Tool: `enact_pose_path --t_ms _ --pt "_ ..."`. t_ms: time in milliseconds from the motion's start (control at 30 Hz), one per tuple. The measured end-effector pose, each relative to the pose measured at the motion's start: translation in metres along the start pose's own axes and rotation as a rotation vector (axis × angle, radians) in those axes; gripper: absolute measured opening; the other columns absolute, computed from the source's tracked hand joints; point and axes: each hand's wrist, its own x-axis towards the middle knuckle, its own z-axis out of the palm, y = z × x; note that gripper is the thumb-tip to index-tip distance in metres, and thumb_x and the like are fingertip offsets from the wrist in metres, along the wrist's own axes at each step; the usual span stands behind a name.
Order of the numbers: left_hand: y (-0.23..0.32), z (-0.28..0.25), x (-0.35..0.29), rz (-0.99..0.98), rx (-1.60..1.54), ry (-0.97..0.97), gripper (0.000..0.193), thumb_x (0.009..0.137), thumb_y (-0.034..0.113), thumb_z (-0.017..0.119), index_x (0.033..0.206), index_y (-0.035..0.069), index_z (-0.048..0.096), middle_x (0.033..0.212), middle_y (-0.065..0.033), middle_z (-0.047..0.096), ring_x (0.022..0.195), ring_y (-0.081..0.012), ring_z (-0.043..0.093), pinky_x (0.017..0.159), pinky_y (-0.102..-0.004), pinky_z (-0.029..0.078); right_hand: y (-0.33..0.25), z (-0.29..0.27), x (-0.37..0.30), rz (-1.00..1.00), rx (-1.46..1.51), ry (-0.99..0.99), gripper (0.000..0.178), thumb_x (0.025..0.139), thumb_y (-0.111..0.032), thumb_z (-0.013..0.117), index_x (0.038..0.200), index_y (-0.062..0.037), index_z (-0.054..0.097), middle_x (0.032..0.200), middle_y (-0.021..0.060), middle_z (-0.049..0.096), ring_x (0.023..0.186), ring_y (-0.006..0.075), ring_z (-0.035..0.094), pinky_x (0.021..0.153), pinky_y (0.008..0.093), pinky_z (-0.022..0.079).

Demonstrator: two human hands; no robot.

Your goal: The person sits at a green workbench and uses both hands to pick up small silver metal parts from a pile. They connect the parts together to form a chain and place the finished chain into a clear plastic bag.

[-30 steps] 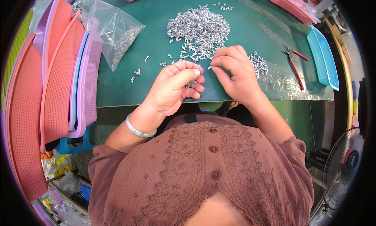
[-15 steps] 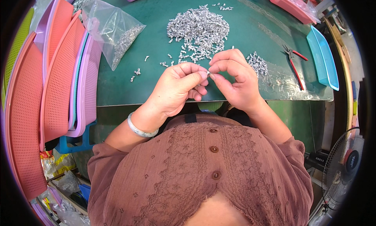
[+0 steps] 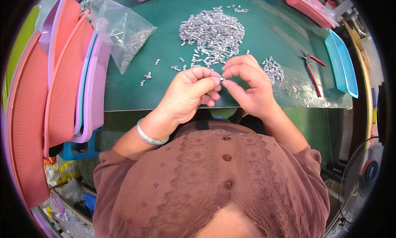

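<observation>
Between my two hands, near the table's front edge, is a small silvery metal piece [image 3: 222, 78]. My left hand [image 3: 194, 87] pinches it between thumb and forefinger, the other fingers curled below. My right hand [image 3: 249, 83] meets it from the other side, thumb and forefinger closed at its end. Beyond the hands spreads a large heap of small silvery metal pieces [image 3: 212, 31], with strays at its near edge. A smaller pile of such pieces [image 3: 272, 70] sits just past my right hand. A few loose pieces [image 3: 145, 78] lie left of my left hand.
Red-handled pliers [image 3: 311, 71] lie on the green table [image 3: 165, 34] at the right, beside a blue tray [image 3: 341, 64]. A clear plastic bag [image 3: 123, 34] of small pieces rests at the left. Stacked plastic baskets [image 3: 68, 85] crowd the left side. A fan [image 3: 365, 172] stands at lower right.
Both hands stay together in nearly the same pinch; the metal piece between the fingertips shows a little more. The whole view has shifted slightly.
</observation>
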Motion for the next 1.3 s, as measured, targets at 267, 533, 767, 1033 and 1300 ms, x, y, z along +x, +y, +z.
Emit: enact_pose_path --t_ms 267,533,767,1033,1300 --pt "-0.001 0.005 -0.001 -0.042 -0.091 -0.013 0.009 0.094 0.013 0.059 0.098 0.005 0.059 0.085 -0.0050 0.065 0.067 -0.0118 0.063 0.055 -0.0228 0.051 -0.008 -0.001 0.008 -0.075 -0.106 -0.043 0.023 0.069 0.003 0.071 0.088 -0.0058 0.063 0.094 0.0071 0.061 0.085 0.0267 0.056 0.072 0.0348 0.045" --pt "0.010 -0.011 -0.012 -0.034 -0.251 -0.091 0.012 0.094 0.014 0.055 0.097 0.004 0.057 0.092 -0.0081 0.061 0.074 -0.0149 0.059 0.061 -0.0242 0.049 -0.003 -0.007 -0.003 -0.009 -0.082 -0.054 0.018 0.072 0.002 0.069 0.088 -0.0027 0.063 0.096 0.0106 0.060 0.088 0.0274 0.058 0.073 0.0349 0.047" --pt "0.060 -0.021 -0.039 0.255 -0.177 0.075 0.014 0.093 0.011 0.057 0.104 0.002 0.059 0.095 -0.0079 0.058 0.075 -0.0127 0.055 0.059 -0.0195 0.047 0.000 -0.015 -0.016 -0.059 -0.056 -0.061 0.018 0.071 0.004 0.069 0.087 -0.0014 0.062 0.093 0.0112 0.059 0.081 0.0279 0.056 0.068 0.0348 0.047" --pt "0.153 -0.034 -0.048 0.732 -0.116 0.314 0.018 0.094 0.005 0.052 0.110 -0.003 0.053 0.103 -0.0156 0.056 0.086 -0.0206 0.056 0.072 -0.0272 0.050 0.006 -0.021 -0.022 -0.076 0.085 -0.113 0.020 0.070 0.001 0.071 0.087 -0.0027 0.063 0.093 0.0100 0.059 0.080 0.0282 0.056 0.067 0.0359 0.047" --pt "0.216 -0.060 -0.012 0.801 -0.093 0.752 0.018 0.094 0.005 0.049 0.106 -0.008 0.049 0.106 -0.0180 0.052 0.095 -0.0284 0.052 0.086 -0.0401 0.048 0.011 -0.031 -0.027 -0.115 0.188 -0.158 0.021 0.070 -0.001 0.072 0.087 -0.0032 0.061 0.094 0.0099 0.058 0.080 0.0286 0.055 0.068 0.0369 0.047"
